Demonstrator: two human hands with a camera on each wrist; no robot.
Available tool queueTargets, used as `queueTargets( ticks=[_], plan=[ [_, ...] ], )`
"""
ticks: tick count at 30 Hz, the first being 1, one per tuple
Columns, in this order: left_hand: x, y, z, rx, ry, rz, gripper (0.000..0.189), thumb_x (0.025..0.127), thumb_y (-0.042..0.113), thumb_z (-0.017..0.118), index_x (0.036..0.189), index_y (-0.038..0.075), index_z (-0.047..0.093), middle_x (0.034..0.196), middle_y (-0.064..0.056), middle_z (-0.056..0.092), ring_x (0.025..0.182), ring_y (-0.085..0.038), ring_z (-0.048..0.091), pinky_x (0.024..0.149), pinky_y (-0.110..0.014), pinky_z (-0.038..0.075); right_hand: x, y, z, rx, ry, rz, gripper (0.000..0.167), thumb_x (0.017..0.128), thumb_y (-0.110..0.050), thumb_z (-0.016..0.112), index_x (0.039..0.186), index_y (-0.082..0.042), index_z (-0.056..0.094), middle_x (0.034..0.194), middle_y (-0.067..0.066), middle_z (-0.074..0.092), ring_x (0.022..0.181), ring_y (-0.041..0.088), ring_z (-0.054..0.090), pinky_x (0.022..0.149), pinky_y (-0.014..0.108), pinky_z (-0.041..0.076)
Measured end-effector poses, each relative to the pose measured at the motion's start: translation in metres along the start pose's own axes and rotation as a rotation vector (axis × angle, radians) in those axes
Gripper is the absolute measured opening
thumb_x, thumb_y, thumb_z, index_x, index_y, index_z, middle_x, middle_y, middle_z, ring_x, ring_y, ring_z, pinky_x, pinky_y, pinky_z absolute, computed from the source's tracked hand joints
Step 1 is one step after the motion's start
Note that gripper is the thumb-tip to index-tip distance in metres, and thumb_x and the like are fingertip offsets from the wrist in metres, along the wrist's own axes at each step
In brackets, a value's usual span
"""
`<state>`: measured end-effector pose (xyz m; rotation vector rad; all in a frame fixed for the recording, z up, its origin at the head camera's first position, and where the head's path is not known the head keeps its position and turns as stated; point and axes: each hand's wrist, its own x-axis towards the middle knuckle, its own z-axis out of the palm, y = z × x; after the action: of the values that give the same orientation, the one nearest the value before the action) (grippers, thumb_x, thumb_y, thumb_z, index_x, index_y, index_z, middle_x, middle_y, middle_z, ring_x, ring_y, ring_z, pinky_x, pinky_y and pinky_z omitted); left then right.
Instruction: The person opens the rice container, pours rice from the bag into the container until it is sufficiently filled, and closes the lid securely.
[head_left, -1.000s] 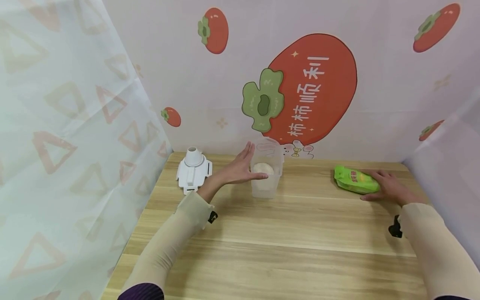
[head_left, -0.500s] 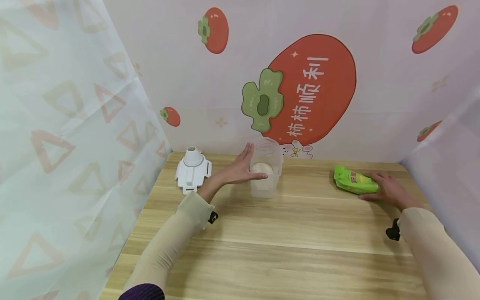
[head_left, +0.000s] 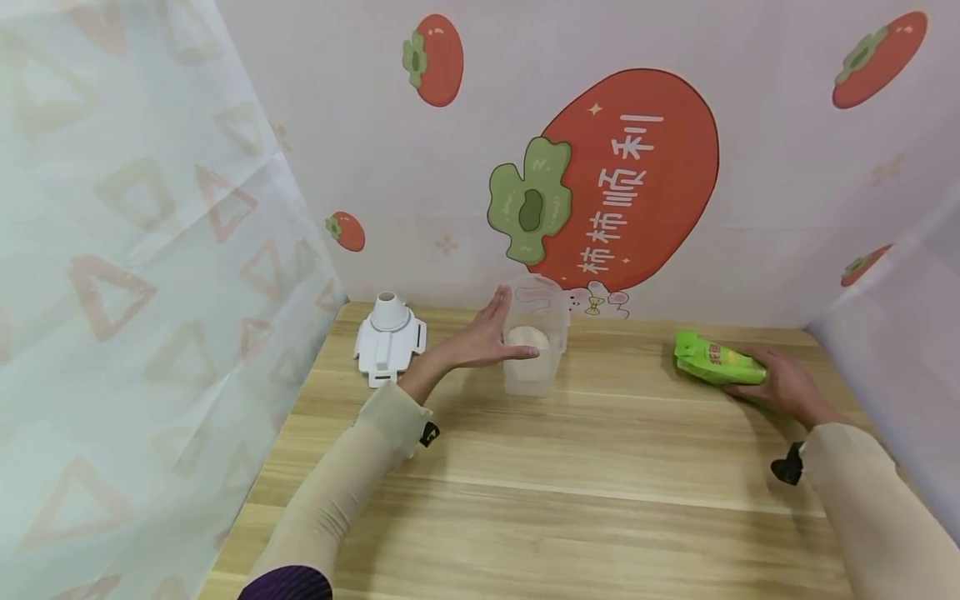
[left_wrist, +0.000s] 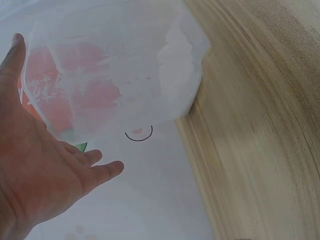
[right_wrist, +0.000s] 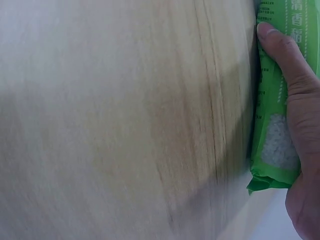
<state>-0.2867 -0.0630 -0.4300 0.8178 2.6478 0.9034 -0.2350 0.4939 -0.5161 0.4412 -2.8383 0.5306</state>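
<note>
The table (head_left: 562,475) is made of light wood, with long tan stripes running from side to side. Behind it is a pale pink wall (head_left: 765,183) with red persimmons on it — a big persimmon (head_left: 652,175) has white writing and green leaves, and small ones sit around it. A little bunny drawing (head_left: 592,300) peeks up just over the table's back edge. The left wall (head_left: 135,233) is whitish with faded triangles.

Near the back left is a white lid with a spout (head_left: 390,337). Next to it, the left hand (head_left: 480,340) is by a clear plastic box (head_left: 555,329) with white stuff in the bottom. Its thumb and fingers are spread wide apart; I cannot tell if they touch the box.

At the back right is a green bag of rice (head_left: 716,364). The right hand (head_left: 783,385) has its end — thumb and fingers clamped on it
</note>
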Motion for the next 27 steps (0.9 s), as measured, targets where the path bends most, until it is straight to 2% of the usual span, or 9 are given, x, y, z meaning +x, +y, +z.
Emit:
queueTargets(
  ticks=[3, 6, 10, 16, 22, 27],
  plan=[
    [0.0, 0.0, 0.001, -0.008, -0.003, 0.0, 0.126, 0.094, 0.064, 0.071, 0.168, 0.007, -0.014, 0.177, -0.016, -0.014, 0.164, -0.03, -0.003, 0.133, -0.047, 0.013, 0.0, 0.0, -0.003, 0.001, 0.021, -0.018, 0.071, 0.072, -0.015, 0.098, 0.13, 0.007, 0.063, 0.119, 0.04, 0.065, 0.103, 0.056, 0.063, 0.078, 0.065, 0.051],
    [0.0, 0.0, 0.001, -0.014, -0.005, 0.002, 0.127, 0.093, 0.064, 0.071, 0.168, 0.008, -0.015, 0.177, -0.014, -0.014, 0.164, -0.028, -0.004, 0.133, -0.047, 0.012, 0.0, 0.0, -0.005, 0.008, 0.034, -0.013, 0.069, 0.072, -0.014, 0.098, 0.128, 0.007, 0.065, 0.117, 0.038, 0.068, 0.1, 0.052, 0.066, 0.076, 0.056, 0.051],
    [0.001, 0.0, 0.001, -0.025, -0.007, 0.001, 0.127, 0.093, 0.064, 0.071, 0.168, 0.009, -0.015, 0.177, -0.011, -0.016, 0.164, -0.026, -0.005, 0.133, -0.045, 0.012, 0.0, 0.001, -0.006, 0.042, 0.009, 0.043, 0.066, 0.076, -0.016, 0.097, 0.129, 0.008, 0.064, 0.118, 0.037, 0.068, 0.1, 0.048, 0.065, 0.077, 0.047, 0.048],
    [0.001, -0.001, 0.002, -0.029, -0.003, 0.005, 0.128, 0.093, 0.063, 0.072, 0.168, 0.006, -0.014, 0.177, -0.012, -0.017, 0.164, -0.026, -0.007, 0.133, -0.045, 0.009, -0.001, -0.004, -0.011, 0.066, -0.041, 0.136, 0.07, 0.082, -0.024, 0.094, 0.132, 0.012, 0.061, 0.121, 0.042, 0.064, 0.097, 0.047, 0.063, 0.072, 0.045, 0.047],
    [-0.002, 0.0, 0.0, -0.032, 0.013, -0.001, 0.128, 0.091, 0.063, 0.074, 0.168, 0.007, -0.012, 0.176, -0.014, -0.021, 0.164, -0.034, -0.007, 0.132, -0.053, 0.012, 0.001, -0.012, -0.012, 0.084, -0.07, 0.18, 0.07, 0.087, -0.031, 0.09, 0.136, 0.009, 0.06, 0.125, 0.041, 0.064, 0.103, 0.05, 0.063, 0.077, 0.053, 0.049],
    [-0.002, -0.002, 0.0, -0.029, 0.013, 0.009, 0.129, 0.09, 0.064, 0.073, 0.168, 0.006, -0.012, 0.176, -0.011, -0.022, 0.164, -0.031, -0.008, 0.132, -0.052, 0.012, 0.003, -0.019, -0.013, 0.096, -0.096, 0.228, 0.07, 0.09, -0.033, 0.087, 0.135, 0.012, 0.059, 0.123, 0.041, 0.063, 0.105, 0.052, 0.061, 0.08, 0.06, 0.049]
  ],
)
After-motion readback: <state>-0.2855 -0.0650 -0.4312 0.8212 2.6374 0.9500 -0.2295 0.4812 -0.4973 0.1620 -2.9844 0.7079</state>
